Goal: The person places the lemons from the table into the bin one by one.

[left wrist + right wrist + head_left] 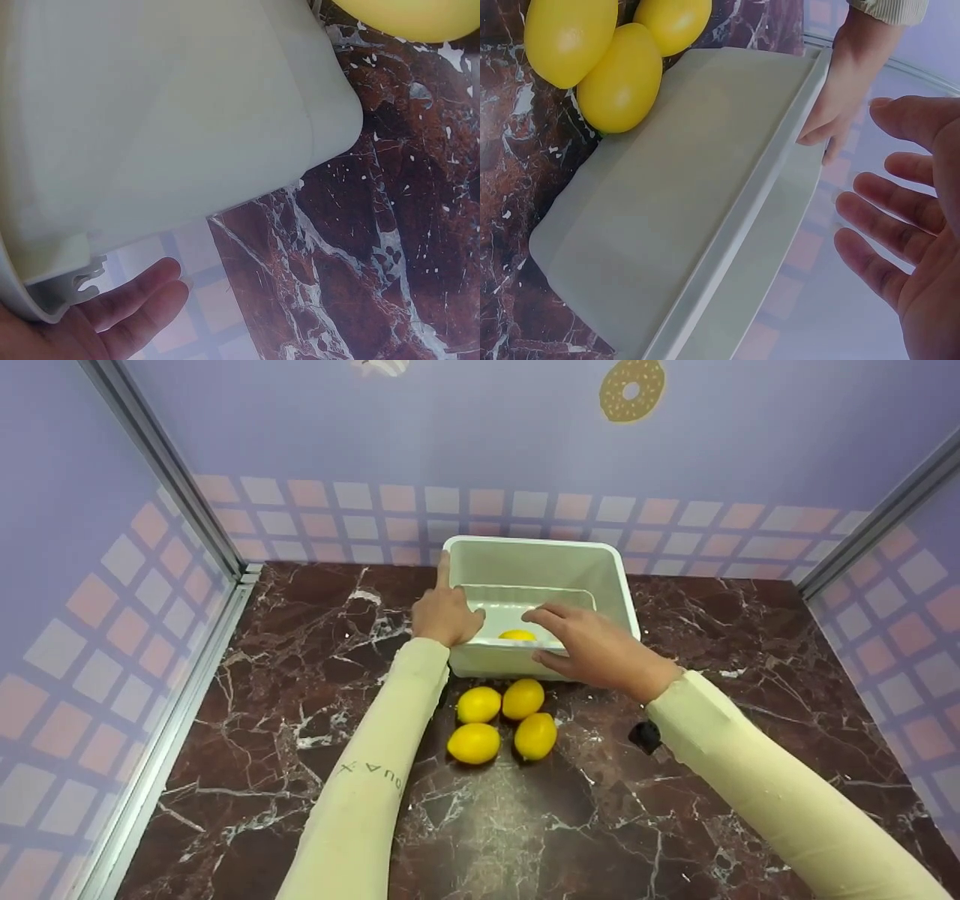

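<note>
A white plastic bin [540, 664] stands against the back wall, one lemon [517, 635] partly visible inside it. My left hand [444, 615] grips the bin's left rim, thumb on the inner side and index finger stretched along the edge. From the left wrist view, two fingers [146, 307] of that hand reach down outside the wall. Over the bin's front rim hovers my right hand [600, 649], fingers spread and holding nothing. Several lemons [475, 744] lie together on the marbled tabletop just in front of the bin; some show beside its wall in the right wrist view.
Dark red marble-patterned tabletop [300, 810] surrounds the bin. Purple wall panels [510, 442] with pink and white squares enclose the back and both sides. A small black object [645, 736] shows by the right sleeve.
</note>
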### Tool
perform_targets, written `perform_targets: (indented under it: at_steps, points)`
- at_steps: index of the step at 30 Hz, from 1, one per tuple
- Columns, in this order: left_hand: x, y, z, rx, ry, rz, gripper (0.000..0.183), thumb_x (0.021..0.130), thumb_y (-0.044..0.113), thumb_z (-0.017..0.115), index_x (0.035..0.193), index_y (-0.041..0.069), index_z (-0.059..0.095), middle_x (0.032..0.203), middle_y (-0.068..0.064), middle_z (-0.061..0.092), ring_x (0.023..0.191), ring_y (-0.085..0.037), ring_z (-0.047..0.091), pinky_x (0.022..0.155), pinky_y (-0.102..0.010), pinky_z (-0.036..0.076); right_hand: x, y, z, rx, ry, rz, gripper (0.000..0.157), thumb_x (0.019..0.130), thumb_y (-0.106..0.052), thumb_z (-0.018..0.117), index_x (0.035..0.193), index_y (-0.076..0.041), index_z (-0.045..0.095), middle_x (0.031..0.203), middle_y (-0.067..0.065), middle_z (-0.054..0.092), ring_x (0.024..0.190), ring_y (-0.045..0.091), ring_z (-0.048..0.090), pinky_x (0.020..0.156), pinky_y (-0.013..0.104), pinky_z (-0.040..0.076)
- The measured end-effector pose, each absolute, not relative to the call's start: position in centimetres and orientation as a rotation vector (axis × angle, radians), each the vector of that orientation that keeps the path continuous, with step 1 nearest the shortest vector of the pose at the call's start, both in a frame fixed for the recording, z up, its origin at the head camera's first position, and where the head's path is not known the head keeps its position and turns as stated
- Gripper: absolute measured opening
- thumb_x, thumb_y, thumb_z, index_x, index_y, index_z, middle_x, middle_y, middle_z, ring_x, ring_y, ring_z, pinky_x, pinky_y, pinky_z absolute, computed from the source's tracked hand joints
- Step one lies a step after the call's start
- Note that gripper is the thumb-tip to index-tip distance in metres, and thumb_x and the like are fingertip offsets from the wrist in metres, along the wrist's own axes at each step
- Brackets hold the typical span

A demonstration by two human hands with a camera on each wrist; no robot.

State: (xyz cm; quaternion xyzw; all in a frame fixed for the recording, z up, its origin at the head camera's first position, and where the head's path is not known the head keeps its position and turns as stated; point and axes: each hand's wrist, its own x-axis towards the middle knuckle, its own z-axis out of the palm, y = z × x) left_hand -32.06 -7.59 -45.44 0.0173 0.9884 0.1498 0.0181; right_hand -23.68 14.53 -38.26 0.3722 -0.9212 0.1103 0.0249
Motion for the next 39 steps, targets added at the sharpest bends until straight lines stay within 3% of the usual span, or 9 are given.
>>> perform_targets:
  at_steps: [13,39]
  points:
    - [-32.0,-7.7,-45.4,0.056,3.074,0.49,0.055,0.088,0.046,0.053,0.125,0.006,0.065,0.165,0.0,-0.004,0.096,-0.035,0.063,0.075,-0.049,0.054,-23.2,14.1,-38.5,1.173,-2.874,0.338,0.048,0.093,-0.028,0.064,0.136,-0.011,0.052,0.132,0.011,0.058,0.121,0.03,0.057,0.102,0.045,0.046]
    - [-31.9,-7.7,-45.5,0.071,3.085,0.499,0.054,0.089,0.044,0.054,0.124,0.006,0.065,0.165,0.0,-0.002,0.096,-0.035,0.063,0.078,-0.049,0.053,-22.6,13.4,-39.9,1.226,-2.838,0.332,0.041,0.092,-0.025,0.066,0.129,-0.012,0.058,0.124,0.006,0.062,0.111,0.025,0.062,0.097,0.04,0.05]
